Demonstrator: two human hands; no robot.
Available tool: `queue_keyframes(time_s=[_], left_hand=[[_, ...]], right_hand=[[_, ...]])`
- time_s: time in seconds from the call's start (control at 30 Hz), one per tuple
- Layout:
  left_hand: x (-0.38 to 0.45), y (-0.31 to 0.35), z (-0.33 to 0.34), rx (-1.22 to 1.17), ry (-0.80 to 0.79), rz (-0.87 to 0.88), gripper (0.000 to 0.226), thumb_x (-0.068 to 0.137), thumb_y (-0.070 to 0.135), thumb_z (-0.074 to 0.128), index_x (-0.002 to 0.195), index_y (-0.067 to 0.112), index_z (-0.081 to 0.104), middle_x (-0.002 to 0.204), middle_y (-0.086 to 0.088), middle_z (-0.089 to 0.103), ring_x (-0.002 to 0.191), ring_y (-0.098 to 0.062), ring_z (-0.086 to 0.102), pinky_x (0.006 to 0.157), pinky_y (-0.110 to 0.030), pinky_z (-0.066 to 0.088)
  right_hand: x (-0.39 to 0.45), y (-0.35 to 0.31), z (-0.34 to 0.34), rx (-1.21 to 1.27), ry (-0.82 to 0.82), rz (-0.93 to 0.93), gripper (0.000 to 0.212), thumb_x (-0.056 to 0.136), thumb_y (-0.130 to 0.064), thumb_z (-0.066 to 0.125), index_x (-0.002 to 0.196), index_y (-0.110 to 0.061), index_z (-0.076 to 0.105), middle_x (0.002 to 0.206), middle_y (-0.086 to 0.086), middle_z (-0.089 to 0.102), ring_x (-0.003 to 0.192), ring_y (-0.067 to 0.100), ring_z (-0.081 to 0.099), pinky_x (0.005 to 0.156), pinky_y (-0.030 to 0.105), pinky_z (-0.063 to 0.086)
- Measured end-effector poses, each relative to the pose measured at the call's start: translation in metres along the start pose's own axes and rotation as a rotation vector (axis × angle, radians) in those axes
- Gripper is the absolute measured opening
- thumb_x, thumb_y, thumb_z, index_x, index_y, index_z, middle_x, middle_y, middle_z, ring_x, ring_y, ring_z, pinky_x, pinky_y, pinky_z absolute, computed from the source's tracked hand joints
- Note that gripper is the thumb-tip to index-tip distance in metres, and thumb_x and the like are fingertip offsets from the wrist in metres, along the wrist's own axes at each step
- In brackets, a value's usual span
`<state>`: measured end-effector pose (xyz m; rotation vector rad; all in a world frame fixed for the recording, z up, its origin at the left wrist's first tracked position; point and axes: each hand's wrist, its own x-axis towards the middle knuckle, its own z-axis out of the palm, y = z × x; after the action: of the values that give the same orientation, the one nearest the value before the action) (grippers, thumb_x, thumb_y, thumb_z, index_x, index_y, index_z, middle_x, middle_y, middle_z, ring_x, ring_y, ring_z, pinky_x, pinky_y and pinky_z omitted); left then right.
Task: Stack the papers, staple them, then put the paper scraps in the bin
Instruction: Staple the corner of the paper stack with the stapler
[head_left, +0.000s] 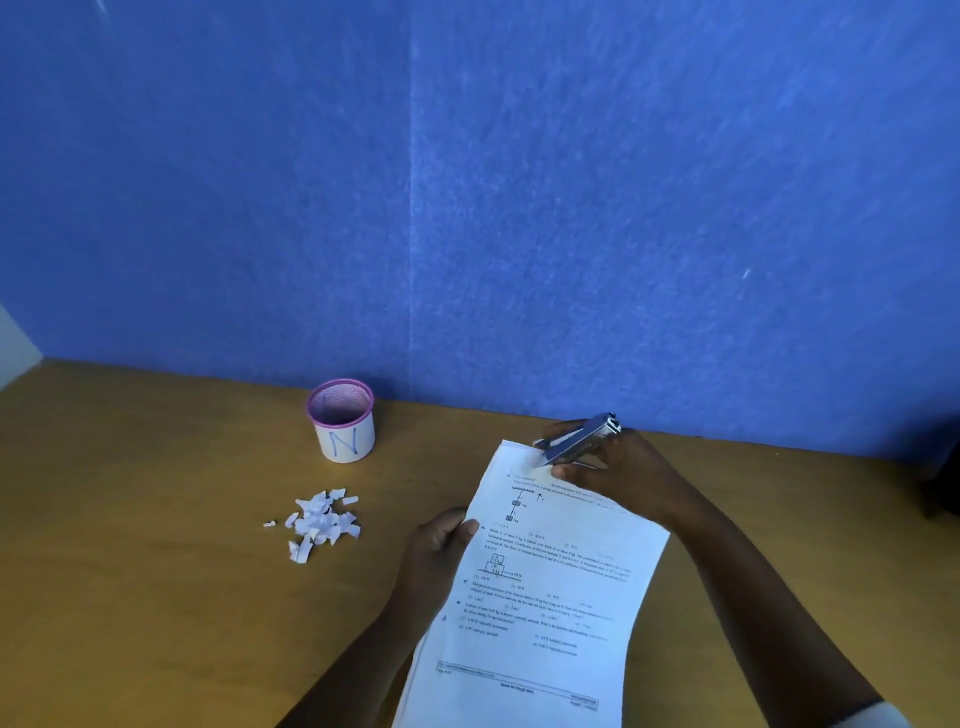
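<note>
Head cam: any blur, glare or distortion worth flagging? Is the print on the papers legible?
Head view: wide-angle bowing, the table back edge curves. Print on the papers is soft; diagrams show, text unreadable. The stapler in the right hand catches a bright glint. Lighting is even and bluish, shadows faint. Paper scraps and the bin are fairly sharp. The left hand shows no motion smear.

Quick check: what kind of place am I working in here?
Likely an office or study desk: a wooden desk against a blue partition, printed papers, a stapler.
</note>
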<state>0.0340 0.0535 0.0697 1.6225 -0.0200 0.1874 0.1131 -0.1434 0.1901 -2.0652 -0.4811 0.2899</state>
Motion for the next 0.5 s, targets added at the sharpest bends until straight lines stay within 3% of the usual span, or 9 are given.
queue_keyframes(time_s=[0.13,0.23,0.3,0.5], left_hand=[[-0.001,-0.002,0.003,0.035,0.018,-0.044,0.025,0.077,0.045,0.051,0.075,0.023,0.064,0.062,0.011,0.069,0.052,-0.003,0.058,0.048,-0.016,0.038],[0.000,-0.001,0.008,0.044,0.016,-0.062,0.025,0.081,0.038,0.052,0.073,0.016,0.063,0.057,0.010,0.067,0.048,-0.003,0.056,0.047,-0.016,0.036],[0.001,0.001,0.011,0.054,0.024,-0.056,0.020,0.085,0.029,0.052,0.068,0.021,0.060,0.051,0.013,0.064,0.044,-0.001,0.053,0.045,-0.012,0.034],[0.002,0.003,0.009,0.044,0.012,-0.021,0.018,0.081,0.031,0.050,0.067,0.023,0.059,0.051,0.013,0.064,0.044,-0.003,0.054,0.044,-0.012,0.034]], right_hand=[[0.000,-0.010,-0.009,0.033,-0.183,0.048,0.025,0.078,-0.016,0.072,0.100,-0.025,0.065,0.096,-0.014,0.070,0.093,-0.003,0.065,0.076,0.012,0.049],[0.002,-0.014,-0.004,0.054,-0.180,0.060,0.024,0.080,-0.018,0.071,0.104,-0.018,0.066,0.099,-0.007,0.070,0.091,0.001,0.066,0.076,0.015,0.050],[0.003,-0.015,0.000,0.087,-0.159,0.067,0.025,0.081,-0.018,0.070,0.105,-0.019,0.067,0.098,-0.007,0.071,0.090,-0.001,0.066,0.075,0.014,0.048],[0.007,-0.016,0.008,0.153,-0.136,0.065,0.025,0.079,-0.015,0.072,0.101,-0.025,0.068,0.097,-0.009,0.073,0.097,0.005,0.066,0.087,0.024,0.050]])
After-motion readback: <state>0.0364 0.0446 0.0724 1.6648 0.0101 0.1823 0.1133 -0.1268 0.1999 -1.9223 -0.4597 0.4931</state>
